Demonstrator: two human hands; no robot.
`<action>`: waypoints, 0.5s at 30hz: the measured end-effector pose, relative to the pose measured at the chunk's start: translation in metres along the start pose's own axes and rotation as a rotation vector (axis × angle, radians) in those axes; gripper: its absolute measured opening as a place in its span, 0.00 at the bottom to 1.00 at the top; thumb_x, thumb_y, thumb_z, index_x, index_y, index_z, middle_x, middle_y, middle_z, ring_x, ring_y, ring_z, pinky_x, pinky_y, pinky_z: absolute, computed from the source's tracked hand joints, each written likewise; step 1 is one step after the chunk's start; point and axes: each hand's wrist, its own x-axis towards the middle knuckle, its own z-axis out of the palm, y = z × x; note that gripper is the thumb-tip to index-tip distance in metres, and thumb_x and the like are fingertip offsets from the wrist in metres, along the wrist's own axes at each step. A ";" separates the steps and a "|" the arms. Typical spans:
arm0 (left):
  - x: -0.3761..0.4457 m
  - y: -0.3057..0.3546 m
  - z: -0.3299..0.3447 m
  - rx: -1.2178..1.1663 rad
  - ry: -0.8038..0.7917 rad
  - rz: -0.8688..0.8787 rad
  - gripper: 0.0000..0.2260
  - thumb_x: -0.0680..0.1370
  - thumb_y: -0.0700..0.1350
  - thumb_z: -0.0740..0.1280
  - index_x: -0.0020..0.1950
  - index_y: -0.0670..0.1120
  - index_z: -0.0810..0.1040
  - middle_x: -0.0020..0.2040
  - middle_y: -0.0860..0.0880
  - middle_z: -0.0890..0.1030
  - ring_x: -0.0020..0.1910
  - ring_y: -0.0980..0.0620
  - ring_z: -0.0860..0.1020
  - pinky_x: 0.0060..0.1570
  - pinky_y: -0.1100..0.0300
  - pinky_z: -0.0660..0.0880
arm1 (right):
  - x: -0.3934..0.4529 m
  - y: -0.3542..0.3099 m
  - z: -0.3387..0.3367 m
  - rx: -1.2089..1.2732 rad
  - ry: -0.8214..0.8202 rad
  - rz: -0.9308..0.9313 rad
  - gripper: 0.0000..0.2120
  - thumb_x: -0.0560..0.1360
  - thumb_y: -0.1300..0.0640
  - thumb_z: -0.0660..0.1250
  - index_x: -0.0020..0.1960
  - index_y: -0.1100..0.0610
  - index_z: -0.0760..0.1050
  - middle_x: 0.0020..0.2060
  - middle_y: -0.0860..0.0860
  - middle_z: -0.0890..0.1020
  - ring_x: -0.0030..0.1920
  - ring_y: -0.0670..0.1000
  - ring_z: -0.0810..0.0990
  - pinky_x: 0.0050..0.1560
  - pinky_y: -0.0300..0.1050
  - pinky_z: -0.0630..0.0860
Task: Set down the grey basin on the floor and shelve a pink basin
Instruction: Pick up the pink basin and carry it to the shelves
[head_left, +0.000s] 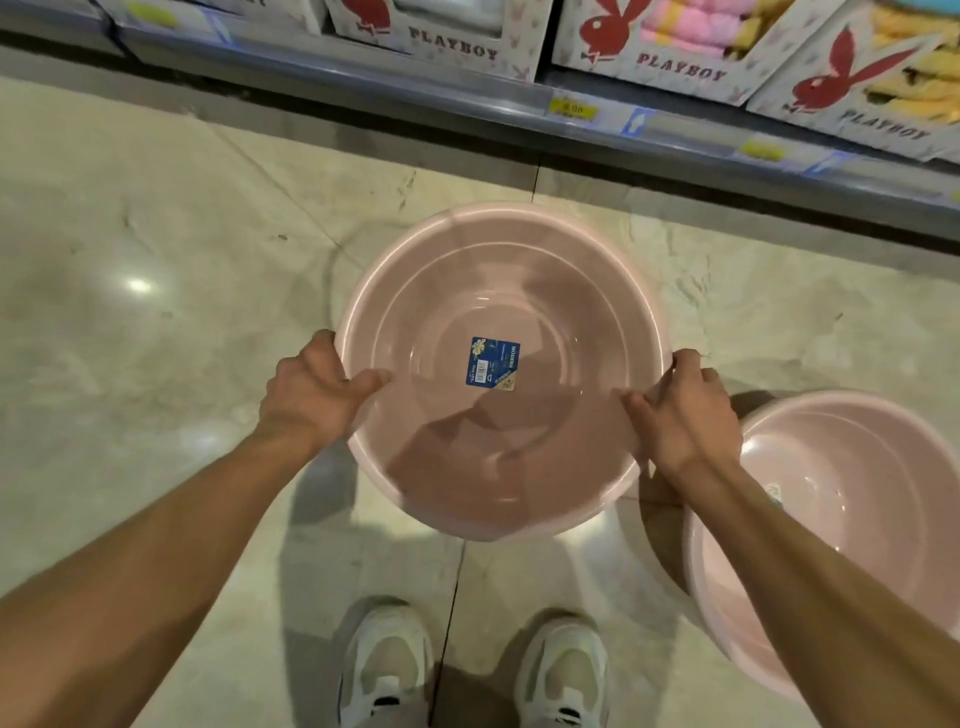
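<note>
From the head camera, looking down, a pink basin (501, 364) is held upright with its mouth facing up, between the person's two bare hands and above the pale marbled floor (156, 291). The left hand (311, 395) clasps the basin's left rim, thumb hooked over the edge onto the inner wall and the other fingers curled under the outside. The right hand (685, 410) grasps the opposite rim the same way, thumb lying inside and fingers wrapped around the lip. A blue label (493, 362) sticks to the middle of the basin's bottom, and a shadow falls across its near inner wall. Both forearms reach in from the lower corners. Just beside the right forearm, at the right edge, a second pink basin (857, 499) sits lower down, mouth up, partly hidden by that arm; whether it rests directly on the floor or on something else cannot be told. Below the held basin, two white sneakers (384, 670) stand on the floor, toes pointing forward. Along the top runs a grey shelf edge (519, 98) bearing yellow price tags (574, 109), and on the shelf stand white display boxes (660, 47) printed with a red rabbit and holding folded pink and yellow towels
</note>
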 end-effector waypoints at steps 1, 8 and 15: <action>0.002 0.000 0.000 -0.057 -0.017 -0.007 0.31 0.71 0.63 0.73 0.67 0.47 0.72 0.52 0.44 0.81 0.53 0.40 0.79 0.55 0.45 0.78 | 0.002 -0.001 0.000 0.020 -0.007 0.013 0.24 0.71 0.42 0.68 0.58 0.53 0.65 0.50 0.55 0.75 0.45 0.60 0.73 0.42 0.52 0.69; -0.006 -0.027 0.007 -0.400 -0.166 -0.053 0.23 0.71 0.59 0.76 0.61 0.51 0.77 0.42 0.50 0.85 0.37 0.52 0.86 0.36 0.53 0.85 | 0.009 -0.016 0.000 -0.079 -0.072 0.090 0.19 0.70 0.47 0.65 0.51 0.51 0.58 0.36 0.51 0.74 0.37 0.60 0.73 0.38 0.53 0.71; -0.004 -0.019 0.011 -0.324 -0.014 0.053 0.08 0.72 0.51 0.76 0.45 0.51 0.80 0.31 0.47 0.84 0.30 0.47 0.84 0.34 0.52 0.83 | 0.010 -0.006 0.004 0.050 -0.086 0.055 0.13 0.71 0.56 0.62 0.49 0.56 0.59 0.34 0.51 0.73 0.35 0.62 0.75 0.34 0.51 0.70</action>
